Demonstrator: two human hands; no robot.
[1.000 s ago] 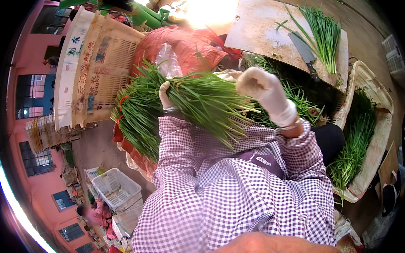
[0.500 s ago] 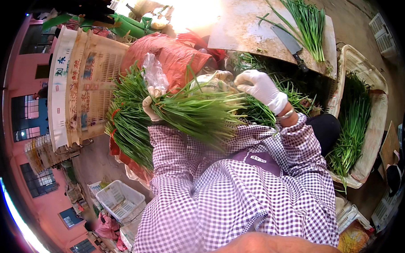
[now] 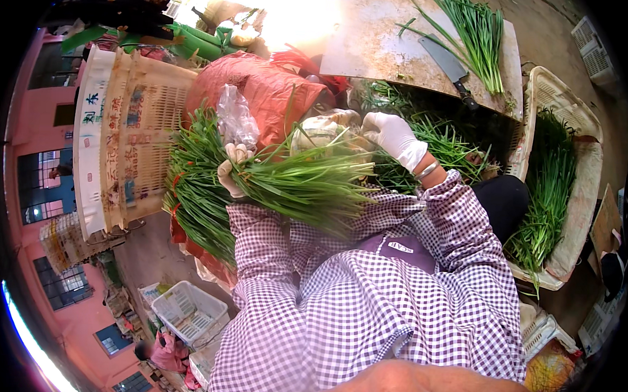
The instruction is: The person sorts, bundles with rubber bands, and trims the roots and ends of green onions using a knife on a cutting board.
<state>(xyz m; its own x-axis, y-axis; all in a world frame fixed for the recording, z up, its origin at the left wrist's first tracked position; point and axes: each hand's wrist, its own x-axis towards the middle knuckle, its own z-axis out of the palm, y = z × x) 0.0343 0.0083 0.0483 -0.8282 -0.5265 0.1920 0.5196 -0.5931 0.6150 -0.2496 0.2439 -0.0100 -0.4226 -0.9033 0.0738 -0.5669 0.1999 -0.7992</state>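
My left hand (image 3: 233,171), in a pale glove, is closed around a bunch of garlic chives (image 3: 307,185) whose long green leaves fan out to the right across my lap. More bundles of chives (image 3: 201,209), tied with orange bands, lie just left of and beneath that hand. To the right of the held leaf tips, my white-gloved right hand (image 3: 397,138) has its fingers curled together by a pale sack (image 3: 333,131); whatever they pinch, if anything, is hidden. Loose chives (image 3: 447,142) lie beyond and right of this hand.
A cleaver (image 3: 446,66) and cut chives (image 3: 475,39) rest on a board (image 3: 371,42) ahead. At right stands a crate (image 3: 583,198) holding chives; stacked crates (image 3: 140,134) rise at left. An orange sack (image 3: 262,83) lies behind the bunch. A person (image 3: 167,353) is at lower left.
My right hand has shifted slightly left and its fingers are curled in more tightly. The left hand still grips the chives in nearly the same place.
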